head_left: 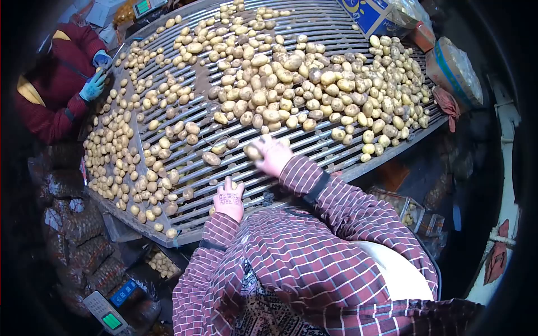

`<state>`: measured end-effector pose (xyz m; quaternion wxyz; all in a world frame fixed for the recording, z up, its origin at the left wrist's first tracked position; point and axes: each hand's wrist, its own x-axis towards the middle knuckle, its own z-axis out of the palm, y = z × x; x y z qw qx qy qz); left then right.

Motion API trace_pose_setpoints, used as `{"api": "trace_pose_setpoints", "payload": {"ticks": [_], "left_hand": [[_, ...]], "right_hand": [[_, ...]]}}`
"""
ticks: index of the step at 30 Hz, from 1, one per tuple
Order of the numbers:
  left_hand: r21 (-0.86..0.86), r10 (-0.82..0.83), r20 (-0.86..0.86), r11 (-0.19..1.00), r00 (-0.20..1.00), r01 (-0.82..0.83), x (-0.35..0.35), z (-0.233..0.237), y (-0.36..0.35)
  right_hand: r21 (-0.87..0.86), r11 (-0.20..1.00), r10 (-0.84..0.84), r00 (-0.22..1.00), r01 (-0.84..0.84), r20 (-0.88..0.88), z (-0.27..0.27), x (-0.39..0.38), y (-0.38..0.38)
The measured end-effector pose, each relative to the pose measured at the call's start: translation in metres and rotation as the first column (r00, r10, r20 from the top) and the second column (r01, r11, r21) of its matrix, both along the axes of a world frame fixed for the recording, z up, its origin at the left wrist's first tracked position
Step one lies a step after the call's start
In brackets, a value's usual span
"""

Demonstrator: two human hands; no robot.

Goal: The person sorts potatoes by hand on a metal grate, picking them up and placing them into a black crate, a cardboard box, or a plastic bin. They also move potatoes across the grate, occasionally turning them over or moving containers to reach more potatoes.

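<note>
Closed on a potato [253, 152] over the slatted rack [245, 172], the right hand [273, 155] is slightly blurred, while the left hand [228, 200] rests nearer the body, its grip unclear. Much looks unfinished: a dense heap [336, 89] lies loose beyond and right of that grip, with a thinner scatter [112, 162] to its left. Below the rack, stacked mesh sacks [84, 227] far left look filled with potatoes, and a clear bag [399, 203] right of the grip holds some.
</note>
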<state>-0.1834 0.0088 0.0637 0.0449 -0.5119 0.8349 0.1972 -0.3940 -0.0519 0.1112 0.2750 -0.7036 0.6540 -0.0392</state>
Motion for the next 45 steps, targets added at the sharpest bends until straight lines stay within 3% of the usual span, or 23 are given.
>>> {"api": "trace_pose_setpoints", "payload": {"ticks": [3,6,9,11,13,14,15,18,19,21,22,23,26,27,31,34,35,37,39,40,42,44,45], "left_hand": [[0.018,0.034,-0.049,0.999,0.998,-0.033,-0.001,0.006,-0.002],[0.005,0.071,-0.118,0.997,0.990,-0.071,0.003,0.009,0.000],[0.008,0.199,-0.222,0.979,0.955,-0.202,0.009,-0.005,0.003],[0.177,0.327,-0.391,0.944,0.860,-0.278,0.028,-0.028,-0.002],[0.699,0.733,-0.614,0.677,0.293,-0.230,0.053,-0.079,-0.002],[0.812,0.812,-0.583,0.583,-0.021,-0.027,0.061,-0.056,-0.008],[0.862,0.879,-0.435,0.469,-0.193,0.194,0.070,-0.034,-0.006],[0.839,0.878,-0.310,0.433,-0.366,0.328,0.098,0.001,0.006],[0.753,0.880,-0.300,0.455,-0.367,0.475,0.116,-0.006,0.009],[0.818,0.830,-0.026,0.338,-0.557,0.465,0.134,-0.016,0.020],[0.828,0.808,-0.118,0.401,-0.577,0.392,0.139,-0.001,0.025],[0.620,0.803,-0.130,0.524,-0.581,0.584,0.155,-0.010,0.031],[0.804,0.725,-0.161,0.490,-0.670,0.337,0.190,-0.003,0.048],[0.841,0.741,-0.380,0.526,-0.553,0.126,0.203,0.000,0.058],[0.896,0.583,-0.122,0.413,-0.803,0.164,0.254,-0.007,0.103],[0.932,0.517,-0.023,0.320,-0.856,0.168,0.282,-0.022,0.153],[0.939,0.519,0.044,0.271,-0.854,0.213,0.284,-0.034,0.171],[0.910,0.564,0.080,0.294,-0.822,0.291,0.276,-0.059,0.203],[0.895,0.657,0.114,0.258,-0.745,0.365,0.276,-0.087,0.217],[0.937,0.757,-0.081,0.279,-0.648,0.209,0.280,-0.075,0.216],[0.925,0.740,-0.123,0.326,-0.661,0.193,0.292,-0.084,0.215],[0.880,0.689,-0.066,0.381,-0.722,0.284,0.311,-0.093,0.217],[0.886,0.662,-0.030,0.364,-0.749,0.286,0.318,-0.097,0.217]], "right_hand": [[-0.289,0.957,-0.038,0.994,0.006,-0.105,0.011,-0.038,-0.035],[0.005,0.993,0.117,0.945,-0.122,-0.305,0.007,-0.045,-0.058],[0.036,0.990,0.144,0.953,-0.139,-0.265,0.004,-0.050,-0.061],[-0.083,0.991,-0.093,0.987,0.104,0.131,-0.008,-0.063,-0.064],[0.210,0.946,-0.317,0.568,0.246,0.759,-0.013,-0.082,-0.071],[0.238,0.968,-0.246,0.470,0.078,0.847,-0.040,-0.102,-0.083],[0.612,0.788,-0.613,-0.008,0.070,0.790,0.025,-0.068,-0.053],[0.623,0.779,-0.612,-0.125,0.076,0.781,0.018,-0.032,-0.046],[0.599,0.791,-0.611,-0.095,-0.126,0.786,0.012,-0.023,-0.047],[0.703,0.696,-0.709,0.016,-0.148,0.705,0.002,-0.002,-0.043],[0.751,0.649,-0.755,0.017,-0.117,0.655,-0.003,0.015,-0.037],[0.718,0.657,-0.733,0.025,-0.229,0.680,-0.014,0.028,-0.035],[0.657,0.678,-0.697,-0.006,-0.330,0.717,-0.025,0.097,-0.024],[0.718,0.620,-0.777,-0.120,-0.317,0.618,-0.020,0.122,-0.016],[0.792,0.394,-0.785,0.277,-0.467,0.554,0.018,0.198,-0.006],[0.714,0.328,-0.670,0.381,-0.618,0.638,-0.005,0.244,0.029],[0.593,0.392,-0.630,0.266,-0.703,0.730,-0.027,0.256,0.051],[0.793,0.159,-0.411,0.691,-0.588,0.595,0.010,0.275,0.056],[0.904,0.080,-0.411,0.812,-0.421,0.415,0.030,0.301,0.057],[0.799,0.010,-0.469,0.703,-0.601,0.534,-0.010,0.293,0.056],[0.778,0.182,-0.289,0.723,-0.602,0.627,-0.042,0.284,0.046],[0.577,0.295,-0.198,0.542,-0.762,0.817,-0.039,0.270,0.033],[0.559,0.318,-0.341,0.458,-0.765,0.821,-0.045,0.253,0.032]]}}
